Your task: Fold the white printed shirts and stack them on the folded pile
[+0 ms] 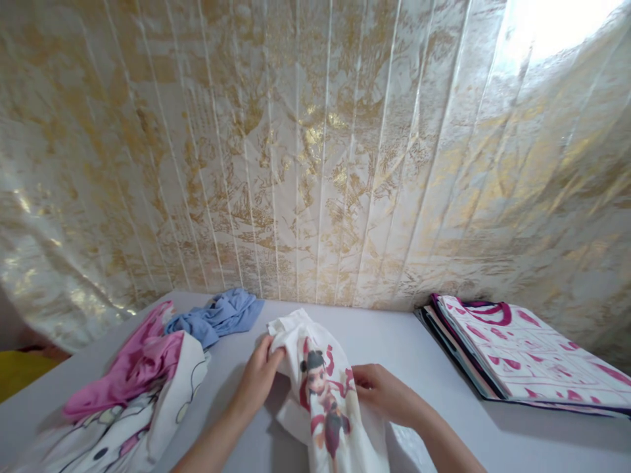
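Observation:
A white shirt (321, 374) with a printed cartoon figure and dark red marks hangs bunched between my hands, its lower part reaching the bottom of the view. My left hand (263, 364) pinches its upper left edge near the gathered top. On the other side, my right hand (377, 391) grips the right edge, fingers partly hidden by the cloth. Beneath and behind the shirt lies the pale table (236, 387).
To the left, a crumpled pink-and-white printed garment (142, 368) lies beside a bunched blue cloth (221, 315). A stack of folded shirts (537, 355) sits on the right. Behind the table hangs a shiny gold-and-white patterned curtain (315, 157). Something yellow (22, 373) shows at far left.

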### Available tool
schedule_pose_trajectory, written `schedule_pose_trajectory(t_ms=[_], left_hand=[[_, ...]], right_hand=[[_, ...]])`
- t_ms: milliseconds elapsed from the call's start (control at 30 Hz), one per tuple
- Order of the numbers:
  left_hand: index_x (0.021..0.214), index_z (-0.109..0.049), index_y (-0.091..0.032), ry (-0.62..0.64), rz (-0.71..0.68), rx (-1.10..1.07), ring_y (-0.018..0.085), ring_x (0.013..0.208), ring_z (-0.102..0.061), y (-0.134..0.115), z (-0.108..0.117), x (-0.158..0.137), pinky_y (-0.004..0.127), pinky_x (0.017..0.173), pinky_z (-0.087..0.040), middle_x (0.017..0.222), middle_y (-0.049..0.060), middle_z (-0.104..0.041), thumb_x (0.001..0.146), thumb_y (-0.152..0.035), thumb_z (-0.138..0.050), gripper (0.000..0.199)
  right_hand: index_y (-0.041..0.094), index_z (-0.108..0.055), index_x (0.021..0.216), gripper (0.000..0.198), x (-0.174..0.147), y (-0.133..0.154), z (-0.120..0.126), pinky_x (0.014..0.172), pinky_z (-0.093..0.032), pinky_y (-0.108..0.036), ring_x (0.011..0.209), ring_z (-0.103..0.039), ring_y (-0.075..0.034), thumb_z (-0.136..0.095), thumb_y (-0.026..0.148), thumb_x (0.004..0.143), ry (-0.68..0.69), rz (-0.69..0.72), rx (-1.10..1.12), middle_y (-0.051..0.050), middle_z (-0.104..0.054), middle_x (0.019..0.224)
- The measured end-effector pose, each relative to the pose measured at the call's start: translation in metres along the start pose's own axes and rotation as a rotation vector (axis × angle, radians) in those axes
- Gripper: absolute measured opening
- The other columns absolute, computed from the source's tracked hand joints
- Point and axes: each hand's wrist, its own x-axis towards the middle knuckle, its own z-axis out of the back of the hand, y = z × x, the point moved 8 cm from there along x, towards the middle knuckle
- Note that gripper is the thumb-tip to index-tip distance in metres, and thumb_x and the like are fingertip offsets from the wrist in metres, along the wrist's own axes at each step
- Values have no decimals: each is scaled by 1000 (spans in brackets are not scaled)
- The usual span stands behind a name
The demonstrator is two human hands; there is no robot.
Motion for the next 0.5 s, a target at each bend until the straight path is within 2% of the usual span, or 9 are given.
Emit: schedule_pose_trajectory(t_ms=[100, 167, 200, 267, 333, 367, 433, 500], left_hand=[[107, -47, -21, -179, 0, -131, 21, 88, -62, -4, 38, 7, 26, 73, -48, 95, 3, -64, 93, -42, -27, 32], [111, -47, -21, -218, 8, -231, 21, 81, -63, -9, 64, 13, 25, 67, -48, 89, 1, -64, 91, -46, -34, 35], [112, -49, -21, -170, 17, -293, 21, 76, -63, -13, 71, 16, 25, 63, -47, 85, 0, -64, 88, -48, -39, 38], [111, -55, -21, 71, 11, -309, 21, 72, -63, -26, 69, 22, 24, 60, -46, 80, -1, -66, 84, -49, -48, 39], [101, -64, -21, 371, -61, -108, 22, 79, -65, -37, 53, 21, 25, 68, -47, 84, -1, -69, 81, -42, -54, 30], [95, -67, -22, 471, -98, 25, 22, 83, -65, -38, 45, 20, 26, 73, -47, 86, -1, -70, 76, -37, -58, 26], [88, -70, -22, 531, -123, 232, 26, 88, -64, -29, 34, 20, 29, 80, -46, 88, 1, -71, 64, -28, -65, 25], [89, -71, -21, 464, -93, 314, 30, 91, -64, -15, 31, 22, 34, 83, -45, 90, 4, -72, 57, -23, -67, 33]], right_hand=[[20, -47, 54, 24, -17, 8, 45, 50, -32, -22, 55, -40, -11, -58, 31, 72, -89, -8, -138, 4, -44, 53], [21, -43, 55, 30, -43, 17, 73, 48, -29, -23, 52, -39, -11, -58, 39, 74, -59, -35, -178, 4, -40, 52], [22, -42, 55, 33, -61, 25, 86, 48, -29, -24, 52, -39, -12, -58, 43, 74, -53, -33, -190, 4, -39, 53], [22, -45, 55, 37, -100, 44, 107, 49, -30, -25, 52, -41, -12, -59, 48, 78, -34, -14, -209, 2, -43, 55], [23, -53, 57, 36, -131, 59, 113, 55, -37, -27, 57, -49, -14, -59, 49, 82, 53, 26, -215, -1, -52, 59], [23, -56, 57, 38, -138, 63, 113, 58, -40, -28, 58, -52, -15, -57, 51, 83, 103, 47, -197, -3, -55, 59], [23, -64, 66, 38, -133, 56, 118, 61, -44, -30, 63, -58, -18, -54, 55, 83, 65, 36, -148, -7, -61, 66], [22, -68, 80, 34, -106, 32, 123, 64, -47, -33, 68, -61, -21, -54, 53, 82, -95, -22, -154, -9, -66, 78]])
